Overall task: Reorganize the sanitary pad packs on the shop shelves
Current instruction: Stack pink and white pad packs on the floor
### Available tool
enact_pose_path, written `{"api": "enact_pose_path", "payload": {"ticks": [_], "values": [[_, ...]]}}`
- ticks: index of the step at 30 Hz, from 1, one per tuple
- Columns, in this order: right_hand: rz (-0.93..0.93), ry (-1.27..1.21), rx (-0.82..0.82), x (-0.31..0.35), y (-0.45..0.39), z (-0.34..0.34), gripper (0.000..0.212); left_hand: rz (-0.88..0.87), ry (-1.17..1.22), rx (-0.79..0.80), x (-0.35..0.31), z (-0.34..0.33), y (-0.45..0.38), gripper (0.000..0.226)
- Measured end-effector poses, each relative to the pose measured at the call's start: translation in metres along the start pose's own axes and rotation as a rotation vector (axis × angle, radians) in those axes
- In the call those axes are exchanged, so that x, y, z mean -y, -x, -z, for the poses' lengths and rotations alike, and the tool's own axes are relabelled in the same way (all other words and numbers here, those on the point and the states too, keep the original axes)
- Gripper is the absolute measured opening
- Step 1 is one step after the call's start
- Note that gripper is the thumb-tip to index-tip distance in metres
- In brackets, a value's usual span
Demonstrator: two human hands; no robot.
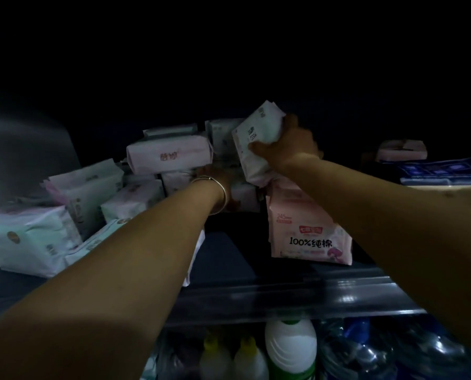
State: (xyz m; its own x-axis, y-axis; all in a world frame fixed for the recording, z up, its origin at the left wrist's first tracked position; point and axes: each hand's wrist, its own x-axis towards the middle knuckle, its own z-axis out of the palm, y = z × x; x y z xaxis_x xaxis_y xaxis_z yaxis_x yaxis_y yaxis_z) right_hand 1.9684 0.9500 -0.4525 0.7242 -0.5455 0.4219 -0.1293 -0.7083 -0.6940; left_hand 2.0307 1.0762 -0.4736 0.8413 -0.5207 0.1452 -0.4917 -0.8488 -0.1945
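The scene is dim. My right hand [286, 144] grips a white and green pad pack [256, 135], lifted and tilted above the dark shelf [229, 259]. My left hand [215, 179], with a bangle on the wrist, reaches deep among the stacked packs under a pink-lettered white pack [170, 156]; its fingers are hidden. A pink pack [308, 237] printed "100%" stands upright below my right wrist. Several pale green and white packs [29, 237] lie jumbled at the left.
A glossy shelf edge [297, 294] runs across the front. Below it stand a white and green bottle [290, 349], two yellow-capped bottles [229, 355] and wrapped water bottles [379, 352]. Blue packs [437, 171] and a pink box [401, 150] sit at the far right.
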Motion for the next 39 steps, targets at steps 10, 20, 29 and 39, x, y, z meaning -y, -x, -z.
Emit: {"api": "enact_pose_path", "payload": {"ticks": [10, 20, 29, 39], "values": [[0.098, -0.019, -0.088, 0.004, 0.013, -0.002, 0.084, -0.003, -0.062, 0.082, 0.002, -0.004, -0.018, 0.098], [0.040, 0.074, -0.108, -0.002, 0.013, -0.008, 0.085, -0.032, -0.020, 0.048, -0.002, -0.012, -0.024, 0.098], [0.044, 0.133, -0.107, -0.006, 0.008, -0.015, 0.083, -0.077, -0.020, 0.134, -0.006, -0.009, -0.040, 0.089], [0.118, 0.156, -0.194, 0.004, 0.017, -0.002, 0.078, -0.007, 0.080, 0.059, -0.015, -0.004, -0.017, 0.111]]}}
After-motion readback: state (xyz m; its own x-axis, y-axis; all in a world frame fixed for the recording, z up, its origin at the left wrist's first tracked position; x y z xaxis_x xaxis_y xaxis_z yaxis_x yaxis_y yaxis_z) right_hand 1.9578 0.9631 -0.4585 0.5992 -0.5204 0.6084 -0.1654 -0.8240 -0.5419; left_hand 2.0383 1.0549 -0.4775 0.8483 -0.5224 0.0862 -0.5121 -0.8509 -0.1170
